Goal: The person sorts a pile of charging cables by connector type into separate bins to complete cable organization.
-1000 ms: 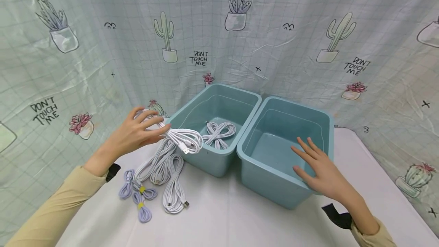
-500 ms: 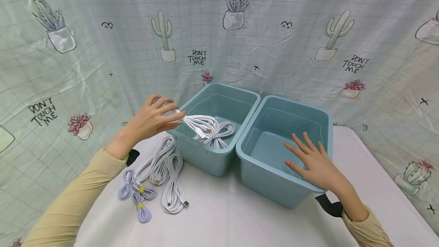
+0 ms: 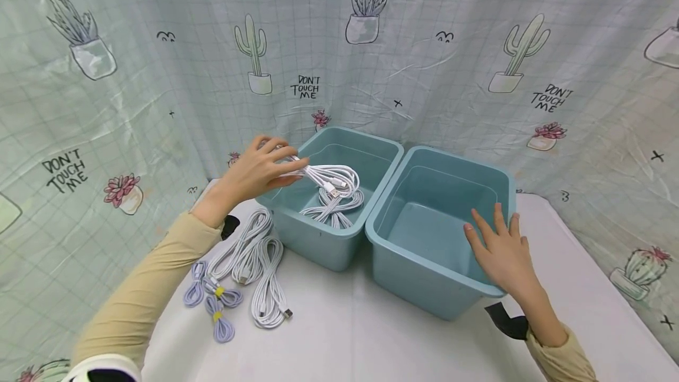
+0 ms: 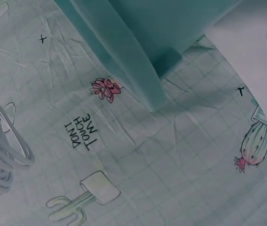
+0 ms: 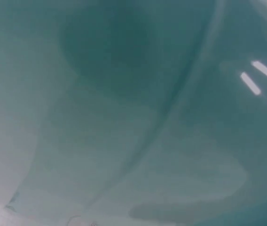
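**White cable bundle hanging over the left bin**

My left hand (image 3: 260, 171) has its fingers and thumb curled round one end of a coiled white cable (image 3: 329, 180), and the loops hang out past my fingertips over the left bin (image 3: 318, 249). The plug end dangles just above a second white coil (image 3: 334, 212) lying on that bin's floor. In the left wrist view I catch only the cable's loops at the frame edge, with the cactus curtain (image 4: 138, 165) behind them.

My right hand (image 3: 504, 255) lies flat with the fingers straight and spread, resting at the near right rim of the right bin (image 3: 424, 287). It holds nothing. The right wrist view is filled with teal plastic.

This bundle looks light and floppy to me, and smooth enough to slide. I judge the loops will sag and spread unless I grip them all together at the gathered middle, not by a plug.

On the white table (image 3: 361, 335), more white cables (image 3: 254, 264) and small lilac cables (image 3: 214, 305) lie beside the left bin.
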Action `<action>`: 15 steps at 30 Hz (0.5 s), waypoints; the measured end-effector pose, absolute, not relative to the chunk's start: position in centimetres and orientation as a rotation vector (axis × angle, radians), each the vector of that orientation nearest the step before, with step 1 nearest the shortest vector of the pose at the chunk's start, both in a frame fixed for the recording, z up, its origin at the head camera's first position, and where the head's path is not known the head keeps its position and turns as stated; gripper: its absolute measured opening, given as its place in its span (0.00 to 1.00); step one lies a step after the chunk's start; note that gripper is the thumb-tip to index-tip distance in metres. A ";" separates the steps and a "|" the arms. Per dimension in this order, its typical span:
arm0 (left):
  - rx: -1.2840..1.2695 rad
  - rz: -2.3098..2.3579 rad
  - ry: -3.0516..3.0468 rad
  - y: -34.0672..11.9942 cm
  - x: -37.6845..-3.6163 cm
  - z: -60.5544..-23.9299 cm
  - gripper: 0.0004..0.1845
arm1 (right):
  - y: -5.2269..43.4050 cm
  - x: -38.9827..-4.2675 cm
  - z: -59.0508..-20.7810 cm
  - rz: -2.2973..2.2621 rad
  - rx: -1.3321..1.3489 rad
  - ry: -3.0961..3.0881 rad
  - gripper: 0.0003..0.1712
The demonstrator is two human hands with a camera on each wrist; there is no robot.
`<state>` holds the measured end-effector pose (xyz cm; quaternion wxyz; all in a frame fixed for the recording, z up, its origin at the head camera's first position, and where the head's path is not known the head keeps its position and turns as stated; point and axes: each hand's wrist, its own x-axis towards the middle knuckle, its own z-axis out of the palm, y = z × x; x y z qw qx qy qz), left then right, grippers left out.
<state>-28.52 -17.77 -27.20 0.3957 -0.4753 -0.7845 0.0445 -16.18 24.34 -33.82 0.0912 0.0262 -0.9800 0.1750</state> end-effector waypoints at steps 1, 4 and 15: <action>-1.204 0.114 -1.986 -17.7 -28.6 -27.2 0.19 | 24.4 -16.2 -33.8 0.541 0.041 -2.915 0.37; -1.205 0.117 -1.977 -17.5 -28.7 -27.1 0.18 | 24.4 -16.1 -33.8 0.557 -0.035 -2.950 0.40; -1.225 0.121 -2.029 -16.9 -29.7 -27.5 0.16 | 24.4 -16.2 -33.8 0.495 -0.028 -3.034 0.40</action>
